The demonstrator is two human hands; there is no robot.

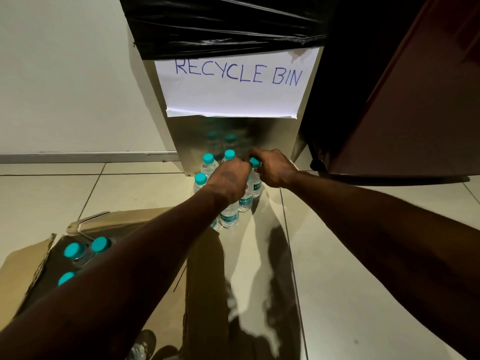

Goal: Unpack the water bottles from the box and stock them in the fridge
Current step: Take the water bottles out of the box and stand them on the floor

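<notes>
Several small clear water bottles (230,216) with teal caps stand grouped on the floor in front of a steel bin. My left hand (230,179) reaches over the group with its fingers curled down on the top of one bottle; that cap is hidden under the hand. My right hand (272,168) grips the neck of the rightmost bottle (255,162), whose teal cap shows between thumb and fingers. An open cardboard box (39,258) lies at the lower left, with three more teal-capped bottles (74,250) inside it. The fridge's dark red door (415,113) is at the right.
A steel bin (233,133) with a black liner and a paper sign reading RECYCLE BIN stands just behind the bottles. A white wall with a skirting board runs along the left. The floor is pale tile (363,255). A shoe (145,341) shows at the bottom edge.
</notes>
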